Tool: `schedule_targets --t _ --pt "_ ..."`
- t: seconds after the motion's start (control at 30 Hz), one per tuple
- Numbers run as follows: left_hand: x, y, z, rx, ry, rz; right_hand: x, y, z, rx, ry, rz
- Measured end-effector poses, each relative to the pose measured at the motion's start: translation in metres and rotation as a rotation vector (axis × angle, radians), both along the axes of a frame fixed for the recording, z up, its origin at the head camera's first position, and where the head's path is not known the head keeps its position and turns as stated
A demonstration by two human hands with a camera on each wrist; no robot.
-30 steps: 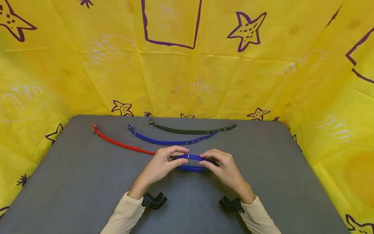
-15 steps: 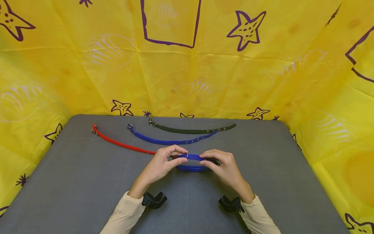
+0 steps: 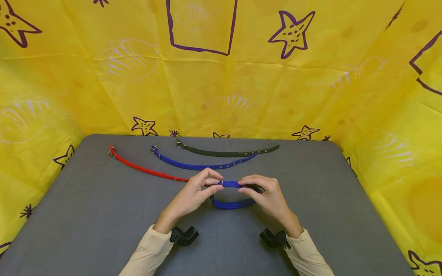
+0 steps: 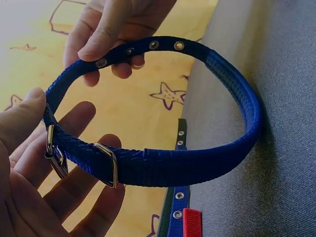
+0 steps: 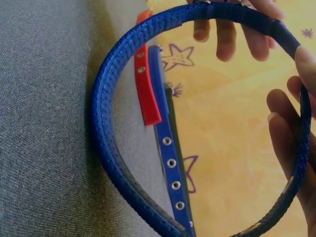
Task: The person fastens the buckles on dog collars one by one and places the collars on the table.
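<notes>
A blue pet collar (image 3: 233,205) is bent into a loop between my two hands. My left hand (image 3: 197,191) pinches it beside the metal buckle (image 4: 58,157), thumb on the strap and the other fingers spread behind. A rectangular metal ring (image 4: 108,165) sits farther along the strap. My right hand (image 3: 267,193) pinches the end with metal eyelets (image 4: 154,45) between thumb and fingers. In the left wrist view the strap runs through the buckle area toward the right fingers. The padded part of the loop hangs low, close over the grey table (image 3: 103,230).
Beyond the hands lie a red collar (image 3: 145,169), a second blue collar (image 3: 190,166) and a dark green collar (image 3: 221,154), stretched out in shallow curves. The left hand overlaps the red one's end. A yellow printed cloth (image 3: 248,84) rises behind the table and at both sides.
The loop's lower part has swung down toward me and opened wider. Both hands keep their pinch, the left wrist shifting slightly right; the collars on the table have not moved.
</notes>
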State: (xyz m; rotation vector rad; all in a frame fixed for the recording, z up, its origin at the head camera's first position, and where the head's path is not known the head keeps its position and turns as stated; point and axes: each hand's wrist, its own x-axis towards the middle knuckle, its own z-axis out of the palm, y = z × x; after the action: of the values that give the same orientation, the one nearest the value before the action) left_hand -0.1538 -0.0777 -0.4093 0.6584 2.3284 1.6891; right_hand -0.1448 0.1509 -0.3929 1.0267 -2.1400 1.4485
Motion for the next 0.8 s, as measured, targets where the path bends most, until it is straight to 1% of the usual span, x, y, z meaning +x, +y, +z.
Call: schedule_targets --t 0.13,0.5,0.67,0.8 --pt "-0.0007 0.0004 -0.0002 0.002 0.0 -0.008 -0.001 0.0014 -0.0003 -0.018 -0.016 -0.002" --pt "-0.0006 0.001 -0.0022 -0.007 0.038 -0.021 -0.0007 0.0029 -0.0005 -0.03 -0.005 0.018" --pt "0.0004 0.0026 -0.0021 -0.016 0.086 -0.042 0.0012 -0.0017 0.0009 -0.015 0.024 0.028" --pt "0.0018 0.0048 -0.0021 -0.024 0.112 -0.035 0.0007 -0.005 -0.0031 -0.016 0.041 0.023"
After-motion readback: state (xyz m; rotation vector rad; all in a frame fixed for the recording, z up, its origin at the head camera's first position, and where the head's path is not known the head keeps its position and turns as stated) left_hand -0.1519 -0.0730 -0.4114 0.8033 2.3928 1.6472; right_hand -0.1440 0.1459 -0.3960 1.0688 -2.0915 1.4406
